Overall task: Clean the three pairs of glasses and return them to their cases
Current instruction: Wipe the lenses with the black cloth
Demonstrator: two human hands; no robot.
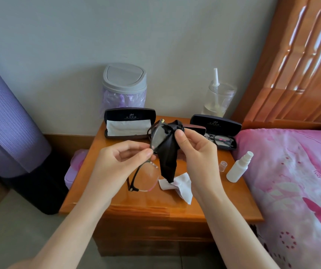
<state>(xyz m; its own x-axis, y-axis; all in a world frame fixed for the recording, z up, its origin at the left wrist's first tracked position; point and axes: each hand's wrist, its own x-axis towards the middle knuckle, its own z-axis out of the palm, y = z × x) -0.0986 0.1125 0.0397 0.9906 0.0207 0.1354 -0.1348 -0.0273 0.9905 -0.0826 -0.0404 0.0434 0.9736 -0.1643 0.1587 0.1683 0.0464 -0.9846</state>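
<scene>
1. The left grip (120,160) is curled, thumb and fingertips pinching the frame of the glasses (159,136) near the bridge.
2. The glasses are held in the air above the surface (101,189), turned on end, with one lens above the other.
3. The right grip (194,150) is closed on a black cloth (168,154), which is pressed against the upper lens while its tail hangs down.
4. A crumpled white cloth (182,186) is seen on the glossy orange wood just below the black one.
5. At the back left of the surface an open case (129,123) is stood, with a pale cloth lying inside.
6. At the back right a second open case (216,123) is seen, and a dark-framed pair (222,141) is resting in it.
7. Between the two, a reddish-brown case (195,129) is partly hidden behind the right grip.
8. A white spray bottle (237,168) is lying near the right edge, its clear cap (223,166) stood just beside it.
9. Against the grey wall a small lidded bin (124,84) with a lilac liner is set, and to its right a clear jar (218,98) holding a little pale liquid.
10. To the right, a bed (291,171) with a pink floral cover is pushed up against the surface, with a carved wooden headboard (301,65) above it.
11. To the left, a rolled purple mat (6,117) is stood on end, and a lilac-and-pink container (74,167) is tucked low beside the surface.
</scene>
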